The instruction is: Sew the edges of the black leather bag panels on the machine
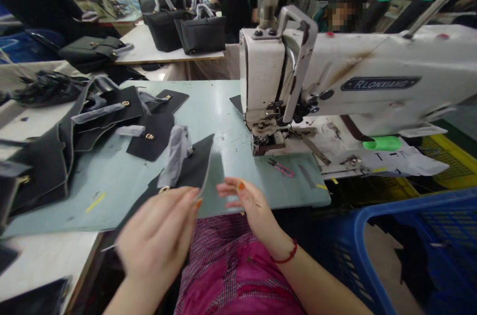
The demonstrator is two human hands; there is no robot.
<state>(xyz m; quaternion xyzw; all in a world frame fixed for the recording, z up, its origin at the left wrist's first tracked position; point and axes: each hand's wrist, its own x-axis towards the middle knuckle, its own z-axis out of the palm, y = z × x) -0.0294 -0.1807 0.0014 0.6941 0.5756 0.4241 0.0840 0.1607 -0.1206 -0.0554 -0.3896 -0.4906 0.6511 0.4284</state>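
Left hand (158, 238) and right hand (253, 205), fingers loosely open, touch black leather panel (197, 163) at surface (223, 106) edge; sewing machine (335, 81) beyond.

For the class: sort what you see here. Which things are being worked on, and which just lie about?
In hand: left hand, right hand, black panel.
Lying about: sewing machine, pink snips, flap pieces, blue crate, finished bags.
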